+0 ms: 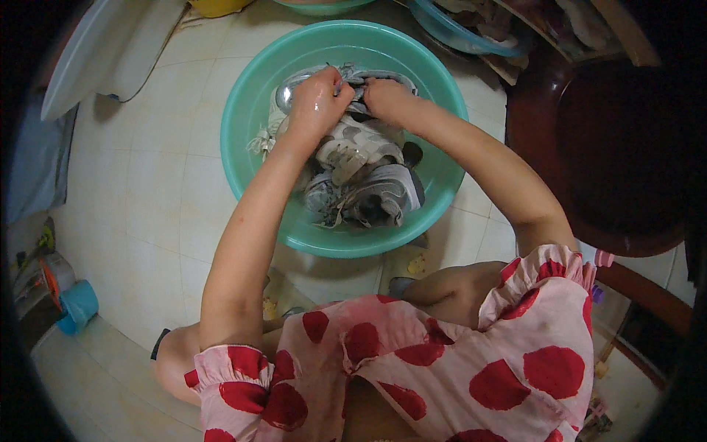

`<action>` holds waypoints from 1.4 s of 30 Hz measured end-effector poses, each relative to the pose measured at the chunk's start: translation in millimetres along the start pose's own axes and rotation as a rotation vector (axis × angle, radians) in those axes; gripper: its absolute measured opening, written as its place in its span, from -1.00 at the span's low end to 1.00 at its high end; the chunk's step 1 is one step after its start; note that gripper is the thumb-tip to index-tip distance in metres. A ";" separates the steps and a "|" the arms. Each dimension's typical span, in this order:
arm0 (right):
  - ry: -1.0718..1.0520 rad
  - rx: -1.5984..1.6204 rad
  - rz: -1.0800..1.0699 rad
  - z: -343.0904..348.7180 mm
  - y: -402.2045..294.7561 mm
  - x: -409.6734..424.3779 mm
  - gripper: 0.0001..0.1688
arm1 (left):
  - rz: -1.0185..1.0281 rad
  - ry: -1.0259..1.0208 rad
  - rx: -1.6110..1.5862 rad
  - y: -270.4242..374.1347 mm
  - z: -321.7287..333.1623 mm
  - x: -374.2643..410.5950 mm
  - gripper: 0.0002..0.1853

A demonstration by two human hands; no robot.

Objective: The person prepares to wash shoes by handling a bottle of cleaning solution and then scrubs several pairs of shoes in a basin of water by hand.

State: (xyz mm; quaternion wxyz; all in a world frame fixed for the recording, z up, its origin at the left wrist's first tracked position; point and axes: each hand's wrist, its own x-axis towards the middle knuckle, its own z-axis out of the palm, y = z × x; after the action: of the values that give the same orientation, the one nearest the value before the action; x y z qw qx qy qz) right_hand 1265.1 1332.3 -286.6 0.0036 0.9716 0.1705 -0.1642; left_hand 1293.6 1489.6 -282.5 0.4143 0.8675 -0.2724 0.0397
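A green plastic basin [243,105] stands on the floor in front of me, with several wet shoes heaped in it. My left hand [320,102], wet and curled, grips a grey shoe [378,74] at the basin's far side. On the same shoe, my right hand [386,99] has its fingers closed near the opening; the fingertips are partly hidden. A rounded silvery surface [284,98] shows beside my left hand. Nearer to me lie a white-and-grey shoe [364,141] and a grey sneaker [381,193] with loose laces. White laces [262,142] trail at the left.
Pale floor tiles [154,193] surround the basin. A dark brown round wooden piece of furniture [607,154] stands at right. Behind are a blue basin [469,33], a yellow container [218,6] and another green basin [326,6]. A blue plastic container [80,306] is at far left.
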 end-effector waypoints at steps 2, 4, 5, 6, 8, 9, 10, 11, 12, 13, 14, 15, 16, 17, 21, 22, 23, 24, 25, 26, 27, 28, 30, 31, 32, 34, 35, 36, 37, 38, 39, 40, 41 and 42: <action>0.000 0.002 -0.009 16.8 6.4 6.4 -0.76 | 0.011 -0.012 0.023 -0.8 4.4 2.3 -0.77; -0.034 0.013 -0.023 15.1 5.7 8.7 -0.76 | -0.011 -0.017 0.050 -3.1 7.3 3.8 -0.78; -0.069 0.020 -0.029 11.8 10.5 9.9 -0.76 | -0.034 -0.016 0.062 -4.2 9.5 5.4 -0.78; -0.102 0.024 -0.031 7.1 14.8 10.1 -0.76 | -0.053 -0.012 0.072 -2.9 10.8 9.0 -0.78; 0.060 0.056 -0.104 1.0 30.5 9.0 -0.80 | -0.091 0.032 0.064 0.5 15.8 23.8 -0.75; 0.137 0.077 -0.142 2.5 37.3 6.1 -0.81 | -0.115 0.050 0.060 -0.4 19.0 30.3 -0.74; 0.281 0.086 -0.136 -3.5 36.2 3.5 -0.83 | -0.156 0.020 0.009 -7.7 17.2 37.9 -0.72; 0.425 0.097 -0.129 -11.5 37.0 0.4 -0.85 | -0.197 -0.009 -0.042 -15.5 14.0 46.9 -0.70; 0.567 0.099 -0.114 -22.6 41.1 -5.3 -0.87 | -0.230 -0.036 -0.103 -19.0 13.2 53.8 -0.67; 0.542 0.115 -0.065 -31.6 43.7 -14.5 -0.86 | -0.178 -0.020 -0.126 -16.4 11.4 53.0 -0.67; 0.518 0.133 -0.018 -39.6 43.6 -24.5 -0.85 | -0.126 -0.003 -0.147 -14.8 7.9 47.7 -0.67; 0.496 0.144 0.042 -43.6 45.8 -37.3 -0.83 | -0.065 0.010 -0.174 -6.2 5.1 41.2 -0.67; 0.312 0.223 0.122 -40.0 51.1 -45.5 -0.71 | 0.030 -0.058 -0.083 3.0 0.9 29.1 -0.67; 0.171 0.266 0.116 -34.0 47.5 -53.1 -0.69 | 0.120 -0.126 0.015 11.2 -6.3 9.8 -0.64; -0.001 0.221 0.059 14.1 -9.7 -66.9 -0.61 | 0.412 -0.235 0.147 14.0 -6.4 -65.0 -0.50; 0.049 0.150 0.053 24.3 -19.7 -67.1 -0.58 | 0.466 -0.225 0.181 15.8 -1.5 -71.3 -0.48; 0.060 0.143 0.013 29.2 -17.6 -63.6 -0.60 | 0.452 -0.203 0.245 16.5 4.8 -73.8 -0.48; 0.074 0.129 -0.024 30.0 -8.9 -56.0 -0.62 | 0.443 -0.175 0.305 18.4 11.9 -71.2 -0.49; 0.082 0.116 -0.058 31.4 0.4 -48.4 -0.64 | 0.433 -0.148 0.361 18.3 19.1 -68.5 -0.49; 0.055 0.157 -0.059 32.4 9.7 -39.4 -0.70 | 0.369 -0.167 0.330 14.7 23.7 -62.5 -0.50; 0.032 0.208 -0.040 29.9 14.0 -31.9 -0.71 | 0.301 -0.185 0.303 4.0 26.5 -55.4 -0.51; 0.015 0.261 -0.020 19.8 17.5 -26.6 -0.73 | 0.235 -0.205 0.280 -1.1 25.2 -48.2 -0.52; 0.028 0.348 -0.018 6.8 24.3 -23.4 -0.73 | 0.123 -0.314 0.166 -6.1 22.0 -36.0 -0.53; 0.058 0.382 -0.036 3.2 28.4 -24.4 -0.73 | 0.065 -0.368 0.112 -6.9 19.0 -31.7 -0.54; 0.088 0.414 -0.055 0.2 30.7 -24.6 -0.72 | 0.098 -0.327 0.054 -10.0 17.7 -32.6 -0.57; 0.080 0.383 -0.055 -8.0 30.3 -23.5 -0.72 | 0.128 -0.235 0.037 -12.8 19.4 -38.5 -0.58; 0.076 0.366 -0.055 -12.1 29.4 -22.3 -0.72 | 0.143 -0.188 0.029 -14.5 19.8 -41.2 -0.58; 0.078 0.330 -0.038 -13.5 29.4 -21.6 -0.72 | 0.207 -0.123 0.065 -10.0 17.6 -42.5 -0.59; 0.079 0.293 -0.019 -14.7 30.1 -21.4 -0.72 | 0.271 -0.059 0.098 -1.3 12.6 -42.1 -0.59; 0.079 0.256 0.001 -16.2 31.9 -21.9 -0.72 | 0.335 0.007 0.130 6.7 7.6 -39.4 -0.60; 0.084 0.269 0.007 -26.1 27.6 -20.7 -0.72 | 0.398 0.011 0.161 9.0 -2.7 -38.8 -0.58; 0.087 0.280 0.019 -40.5 26.7 -21.8 -0.73 | 0.464 0.013 0.184 10.4 -9.7 -36.8 -0.56; 0.088 0.291 0.032 -52.0 25.3 -22.4 -0.74 | 0.530 0.016 0.206 12.1 -16.1 -34.7 -0.54; 0.100 0.241 0.083 -57.8 34.7 -18.5 -0.79 | 0.555 0.015 0.198 18.4 -20.9 -29.3 -0.52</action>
State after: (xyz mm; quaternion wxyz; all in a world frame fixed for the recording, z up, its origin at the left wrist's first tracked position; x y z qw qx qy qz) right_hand 1278.6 1297.1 -227.7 -0.1151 0.9781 0.1093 -0.1348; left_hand 1262.7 1508.5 -264.6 0.3031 0.7958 -0.4909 0.1841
